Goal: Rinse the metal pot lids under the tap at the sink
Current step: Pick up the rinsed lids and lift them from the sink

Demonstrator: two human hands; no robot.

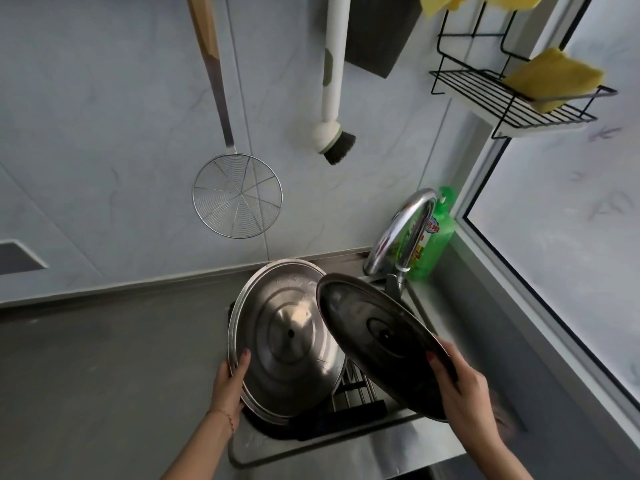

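Left hand [230,384]: grips the near-left rim of the larger lid [287,341], thumb on its inner face.
Right hand [462,388]: grips the near rim of the darker lid [381,341], tilted.
Lids: both over the sink [322,441], between the hands, edges overlapping.
Tap [403,233]: beyond the right hand, above the darker lid's far edge.

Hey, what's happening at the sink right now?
A person holds two metal pot lids over the sink. The left hand grips the larger lid by its rim; the right hand holds the darker lid, tilted, near the tap. No running water is visible.
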